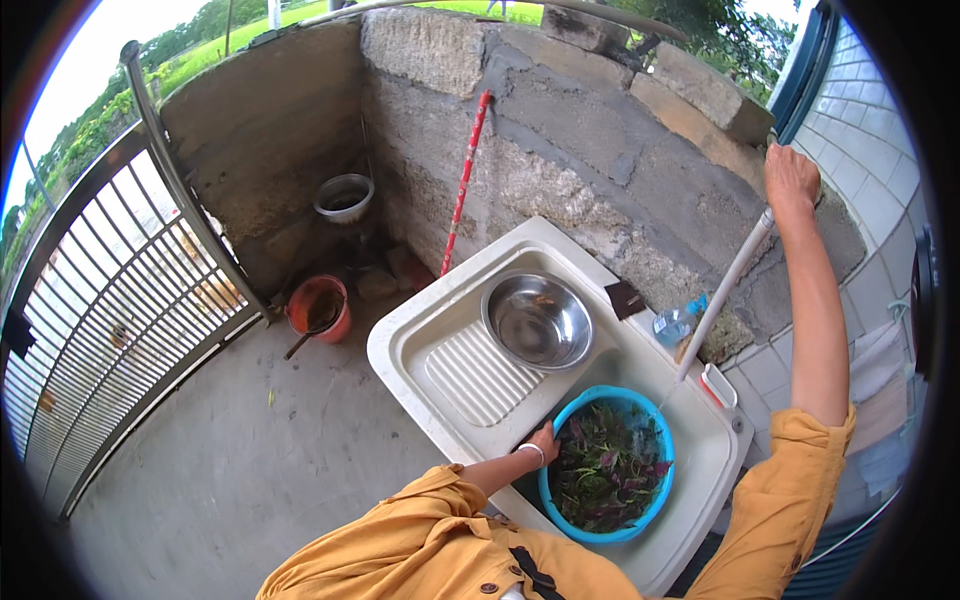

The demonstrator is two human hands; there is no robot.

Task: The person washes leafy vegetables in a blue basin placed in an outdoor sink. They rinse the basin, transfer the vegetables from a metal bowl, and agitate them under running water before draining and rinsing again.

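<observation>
My left hand (546, 444), with a white bangle at the wrist, grips the left rim of a blue plastic basin (546, 504). Leafy greens (609, 471), green and purple, float in water in that basin, which sits in the sink bowl. Up by the wall top, my right hand (792, 178) is closed around what looks like a tap, mostly hidden by the fingers. From just below it a pale flexible hose (724, 296) slants down to the basin, and a thin stream of water falls from its end.
A stainless steel bowl (537, 321) stands by the ribbed drainboard (480, 375) of the white sink (409, 309). Behind are a plastic bottle (676, 324) and a red-and-white brush (718, 386). A red bucket (319, 307), a red-wrapped pole (466, 180) and a metal gate (142, 300) are left.
</observation>
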